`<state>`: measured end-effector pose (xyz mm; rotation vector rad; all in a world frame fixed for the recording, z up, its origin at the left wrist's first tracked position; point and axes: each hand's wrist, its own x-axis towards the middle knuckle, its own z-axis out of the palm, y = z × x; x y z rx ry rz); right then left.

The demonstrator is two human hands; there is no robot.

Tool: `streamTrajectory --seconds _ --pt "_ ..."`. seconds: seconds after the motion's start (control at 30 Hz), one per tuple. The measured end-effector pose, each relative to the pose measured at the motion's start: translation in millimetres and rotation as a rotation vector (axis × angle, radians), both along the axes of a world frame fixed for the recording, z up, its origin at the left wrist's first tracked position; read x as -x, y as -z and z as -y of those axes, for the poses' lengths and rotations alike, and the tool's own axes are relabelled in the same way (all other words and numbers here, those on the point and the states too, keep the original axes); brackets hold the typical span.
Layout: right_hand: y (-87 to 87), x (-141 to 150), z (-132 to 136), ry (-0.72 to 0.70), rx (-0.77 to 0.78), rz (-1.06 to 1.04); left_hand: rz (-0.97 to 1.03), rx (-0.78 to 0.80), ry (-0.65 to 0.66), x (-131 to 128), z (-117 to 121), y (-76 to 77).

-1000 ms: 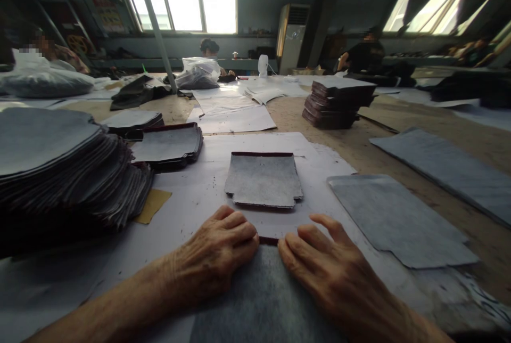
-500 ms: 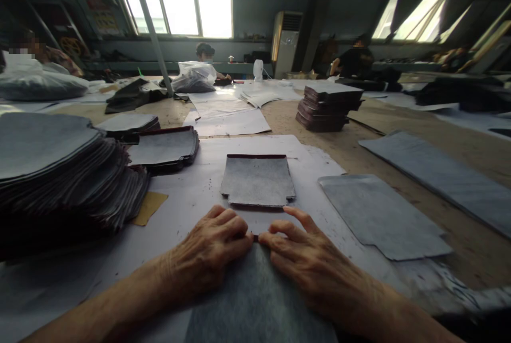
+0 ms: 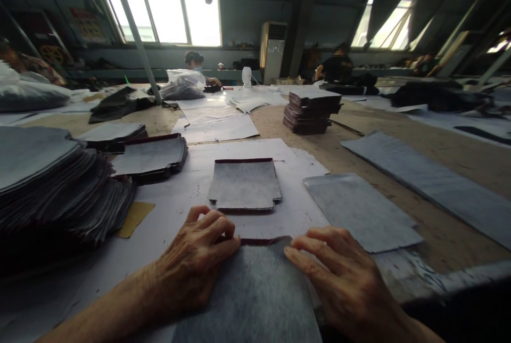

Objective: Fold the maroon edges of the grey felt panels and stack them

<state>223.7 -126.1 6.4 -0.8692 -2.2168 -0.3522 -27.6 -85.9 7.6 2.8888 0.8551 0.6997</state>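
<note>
Nearest you, a grey felt-like sheet with a dark red far edge lies flat on the white paper table covering, running from the bottom of the view away from you, its long axis pointing straight ahead. Your left hand rests on the sheet's far left corner, fingers curled and bunched, their tips pressing at the red edge. Your right hand lies on the far right corner, fingers loosely spread and flat, their tips just short of the edge. Neither hand visibly pinches the sheet; both press on it, roughly level with each other, with the bare middle of the far edge between them.

Just beyond that edge, apart from it and almost dead ahead, lies a smaller grey notched piece with a dark red rim, its long axis across your view. It sits slightly nearer your left hand than your right. To the right of it, a large flat grey panel lies partly on the paper, near your right hand. To the left, a tall fanned stack of grey cut pieces stands over a yellow scrap, with a lower stack behind it.

Farther off, a dark pile of stacked pieces stands on the brown tabletop, and people work at the far end under the windows.
</note>
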Motion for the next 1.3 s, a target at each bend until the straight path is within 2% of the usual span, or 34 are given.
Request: streamTrajectory --seconds 0.1,0.2,0.33,0.47,0.53,0.63,0.73,0.87,1.07,1.3 --pt "3.5 0 9 0.025 0.073 0.013 -0.001 -0.024 0.004 -1 0 1.6" --pt "10.5 0 13 0.035 0.108 0.018 -0.009 -0.070 -0.049 1 1 1.6" --pt "18.0 0 14 0.043 0.109 0.001 0.015 -0.116 -0.112 4 2 -8.8" --pt "20.1 2 14 0.037 0.123 -0.014 0.072 -0.023 -0.081 -14 5 -18.6" --pt "20.1 2 15 0.040 0.124 -0.021 0.083 0.053 -0.083 -33 5 -15.6" --pt "20.7 2 15 0.049 0.119 -0.033 0.105 0.166 -0.126 -60 4 -3.0" --pt "23.4 1 16 0.067 0.103 -0.077 0.194 0.244 -0.118 -75 2 9.4" --pt "28.1 -2 17 0.124 0.101 -0.149 0.275 0.251 -0.086 -76 2 15.4" --pt "28.0 -2 18 0.168 0.076 -0.103 0.262 0.199 -0.014 -75 4 14.5" --pt "31.6 2 19 0.220 0.142 -0.076 0.216 0.197 0.051 -73 4 15.8"
